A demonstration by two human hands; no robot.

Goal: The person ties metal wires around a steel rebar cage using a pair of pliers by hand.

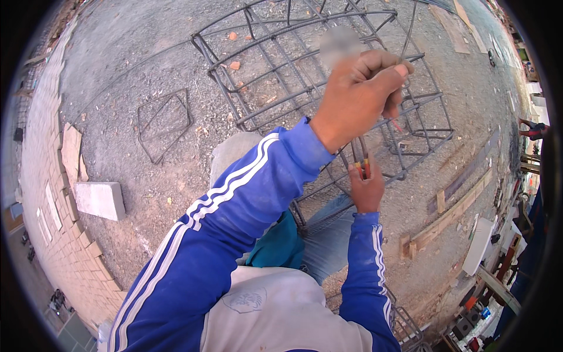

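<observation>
A steel rebar cage [275, 68] of long bars and square stirrups lies in front of me on the gravel. My left hand [365, 88] is raised over the middle of the cage, thumb and fingers pinched on a thin dark wire [409, 32] that rises from them. Lower and nearer to me, my right hand [368, 189] is closed around the red and yellow handles of a pair of pincers [363, 165]. The jaws of the pincers are hard to make out among the bars.
Loose bent stirrups [164, 125] lie on the gravel at left. A pale block [99, 200] sits near a brick wall [73, 234]. Wooden boards [451, 208] lie on the right, with tools and clutter beyond. Another person [532, 129] shows at the far right edge.
</observation>
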